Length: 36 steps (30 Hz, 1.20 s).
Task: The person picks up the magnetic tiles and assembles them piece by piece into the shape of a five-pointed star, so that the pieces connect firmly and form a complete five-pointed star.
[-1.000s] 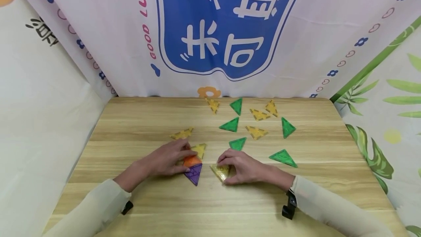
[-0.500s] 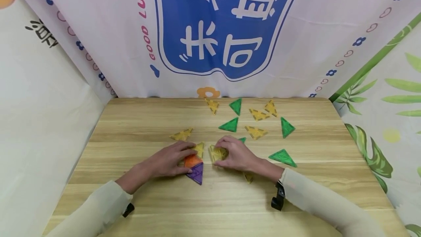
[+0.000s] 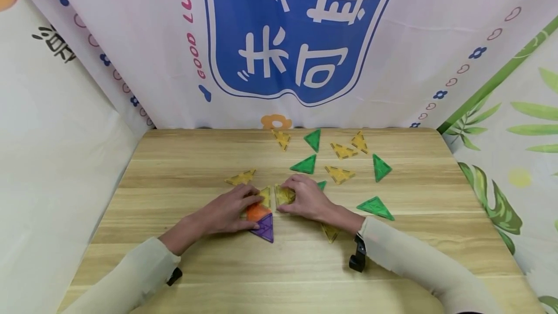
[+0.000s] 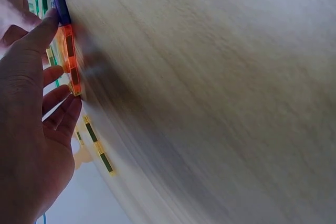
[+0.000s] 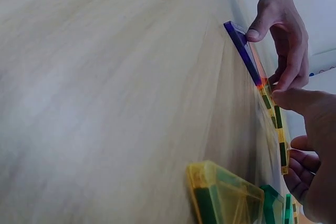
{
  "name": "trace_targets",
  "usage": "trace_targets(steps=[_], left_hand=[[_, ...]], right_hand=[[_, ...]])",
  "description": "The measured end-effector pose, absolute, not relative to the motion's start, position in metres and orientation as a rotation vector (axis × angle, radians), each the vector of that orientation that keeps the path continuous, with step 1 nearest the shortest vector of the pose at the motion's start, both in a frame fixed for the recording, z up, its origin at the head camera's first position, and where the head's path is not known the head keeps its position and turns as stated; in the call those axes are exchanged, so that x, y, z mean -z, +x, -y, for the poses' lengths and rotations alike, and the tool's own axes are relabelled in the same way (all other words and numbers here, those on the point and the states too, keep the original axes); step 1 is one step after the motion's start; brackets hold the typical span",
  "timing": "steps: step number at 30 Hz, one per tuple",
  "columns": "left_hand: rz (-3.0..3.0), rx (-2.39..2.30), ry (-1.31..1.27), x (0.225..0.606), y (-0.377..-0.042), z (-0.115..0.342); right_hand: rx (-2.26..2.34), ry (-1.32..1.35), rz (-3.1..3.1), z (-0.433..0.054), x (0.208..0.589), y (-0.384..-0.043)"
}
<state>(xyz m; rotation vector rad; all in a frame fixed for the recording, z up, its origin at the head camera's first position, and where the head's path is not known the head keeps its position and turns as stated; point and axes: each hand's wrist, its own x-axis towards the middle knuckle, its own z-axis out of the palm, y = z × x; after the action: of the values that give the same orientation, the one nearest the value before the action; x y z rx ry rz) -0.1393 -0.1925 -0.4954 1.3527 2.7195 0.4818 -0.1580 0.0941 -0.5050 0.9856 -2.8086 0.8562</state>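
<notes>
My left fingers (image 3: 249, 201) grip purple tile (image 3: 267, 228), orange tile (image 3: 258, 212) and first yellow tile (image 3: 266, 197), together on the desk (image 3: 218, 268). My right fingers (image 3: 293, 183) pinch a second yellow tile (image 3: 283, 196), just beside the first.

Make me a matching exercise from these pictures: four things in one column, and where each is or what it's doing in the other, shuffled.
Things:
1. Purple tile
2. Right hand
3. Blue printed panel
4. Orange tile

Places or states:
A. On the backdrop behind the table
B. Beside the purple tile
C. Touched by the thumb of the left hand
D. Holding a yellow tile

Pairs: 1-C, 2-D, 3-A, 4-B
</notes>
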Motion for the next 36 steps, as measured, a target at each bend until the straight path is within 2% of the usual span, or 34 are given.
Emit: trace_targets(steps=[19,36], left_hand=[[-2.717,-0.501,1.334,0.497,-0.142,0.190],[-2.705,-0.509,1.402,0.498,-0.144,0.193]], right_hand=[[-0.862,0.890,2.848,-0.079,0.511,-0.154],[-0.965,1.020,2.845,-0.093,0.504,-0.154]])
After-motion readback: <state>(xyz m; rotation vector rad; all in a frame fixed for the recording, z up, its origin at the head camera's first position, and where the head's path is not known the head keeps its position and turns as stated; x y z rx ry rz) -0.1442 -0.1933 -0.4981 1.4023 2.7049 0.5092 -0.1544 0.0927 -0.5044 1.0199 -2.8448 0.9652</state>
